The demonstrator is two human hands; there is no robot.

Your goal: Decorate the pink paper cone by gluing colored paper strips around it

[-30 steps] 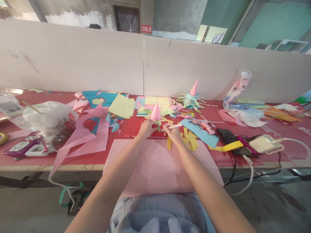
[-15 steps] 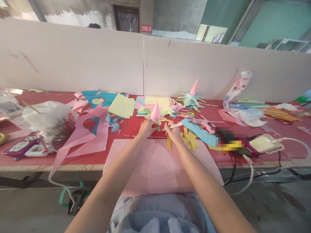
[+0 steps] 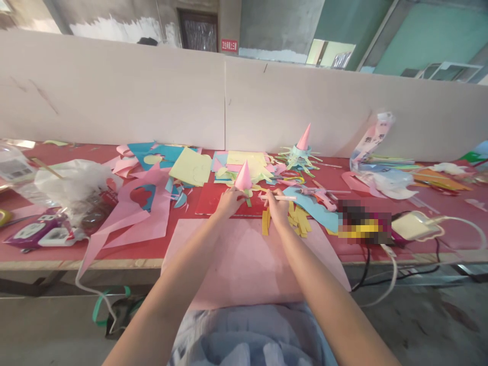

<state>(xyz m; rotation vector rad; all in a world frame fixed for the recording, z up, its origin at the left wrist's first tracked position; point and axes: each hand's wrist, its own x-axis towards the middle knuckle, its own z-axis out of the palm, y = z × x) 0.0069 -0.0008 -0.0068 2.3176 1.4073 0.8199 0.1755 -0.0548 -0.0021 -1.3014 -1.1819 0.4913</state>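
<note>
A pink paper cone stands upright with light green paper strips sticking out around its base. My left hand is closed at the near left of that base, its fingertips on the green paper. To the right, my right hand is wrapped round a slim whitish pen-like stick, which lies level and points left toward the strips. Yellow paper strips lie beside and under my right wrist. Beneath the work are a red board and a large pink sheet.
A finished-looking cone on a pale green fringed ring stands at the back. A pink glue gun rests on blue paper at the right, near a charger with cables. Pink cut paper and a plastic bag lie left.
My right hand has shifted slightly right, away from the cone's base, and the stick in it now lies more level. My left hand has stayed at the cone.
</note>
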